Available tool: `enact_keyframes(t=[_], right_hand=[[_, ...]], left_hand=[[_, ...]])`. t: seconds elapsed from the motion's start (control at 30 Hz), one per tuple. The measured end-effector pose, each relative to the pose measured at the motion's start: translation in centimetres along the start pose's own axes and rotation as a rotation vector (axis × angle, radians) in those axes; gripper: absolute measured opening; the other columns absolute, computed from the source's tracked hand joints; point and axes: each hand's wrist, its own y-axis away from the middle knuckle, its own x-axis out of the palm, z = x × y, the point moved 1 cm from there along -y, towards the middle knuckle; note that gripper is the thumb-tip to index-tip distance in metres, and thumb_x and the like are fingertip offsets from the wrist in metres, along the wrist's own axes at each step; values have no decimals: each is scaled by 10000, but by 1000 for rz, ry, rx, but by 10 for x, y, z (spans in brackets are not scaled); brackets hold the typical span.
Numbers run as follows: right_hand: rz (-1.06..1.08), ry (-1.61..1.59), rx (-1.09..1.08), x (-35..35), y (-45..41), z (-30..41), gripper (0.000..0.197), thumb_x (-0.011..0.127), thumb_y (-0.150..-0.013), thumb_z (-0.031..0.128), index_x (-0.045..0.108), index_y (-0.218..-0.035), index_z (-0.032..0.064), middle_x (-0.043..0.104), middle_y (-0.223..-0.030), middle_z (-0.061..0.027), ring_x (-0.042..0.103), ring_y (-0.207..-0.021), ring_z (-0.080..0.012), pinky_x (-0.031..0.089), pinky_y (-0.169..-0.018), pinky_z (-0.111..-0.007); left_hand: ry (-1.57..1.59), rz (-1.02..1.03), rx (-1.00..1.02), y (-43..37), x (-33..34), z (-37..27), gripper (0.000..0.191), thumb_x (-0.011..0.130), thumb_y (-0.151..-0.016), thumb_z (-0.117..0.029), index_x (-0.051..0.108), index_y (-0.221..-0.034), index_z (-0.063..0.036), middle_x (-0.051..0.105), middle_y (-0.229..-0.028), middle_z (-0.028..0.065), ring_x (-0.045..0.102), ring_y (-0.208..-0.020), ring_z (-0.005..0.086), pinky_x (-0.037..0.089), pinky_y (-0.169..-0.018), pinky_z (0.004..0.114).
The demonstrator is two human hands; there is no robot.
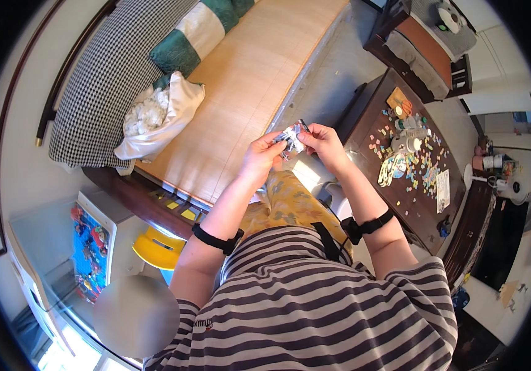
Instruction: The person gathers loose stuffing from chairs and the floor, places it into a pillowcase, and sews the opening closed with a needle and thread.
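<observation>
Both hands meet in front of my body on a small, colourfully printed card or flat packet; which of the two it is, I cannot tell. My left hand pinches its left side, thumb on the face. On the upper right edge, my right hand grips it with the thumb laid over the print. The fingers behind it are partly hidden. It is held up above the floor, near the edge of a mat-covered wooden sofa.
A torn-open cushion spilling white stuffing lies on the sofa. At right, a dark wooden table bears scattered small colourful pieces, clear jars and orange-handled scissors. A yellow chair stands at lower left.
</observation>
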Motion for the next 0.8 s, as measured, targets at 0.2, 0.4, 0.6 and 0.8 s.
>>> enact_keyframes(t=[0.2,0.4,0.6,0.8], right_hand=[[-58,3,4,-17,-2,-7,112,568,-720,166,537,-709,59,513,-628,27,438,-545,-43,363,-499,-178],[-75,-218,75,-23,-7,-3,107,614,-671,116,540,-731,68,541,-661,14,458,-563,-46,373,-507,-175],[-148,-148,29,-48,-18,-17,120,610,-656,63,547,-754,32,543,-662,2,456,-550,-55,369,-500,-178],[-563,-192,314,-117,-2,-69,140,572,-691,97,529,-819,59,530,-712,-1,490,-624,-92,404,-577,-231]], left_hand=[[-151,-37,-59,-8,13,-1,184,516,-736,-75,508,-911,-20,548,-806,40,519,-697,96,430,-615,211],[-134,-93,-79,-28,27,2,104,530,-734,-100,523,-806,-25,534,-715,28,511,-619,77,410,-521,189],[-382,5,-265,-48,29,3,174,489,-760,-160,513,-866,-24,554,-797,50,546,-690,124,430,-642,240],[-732,128,-312,-66,28,14,274,439,-781,-177,470,-1006,-23,529,-949,84,511,-841,144,393,-722,252]])
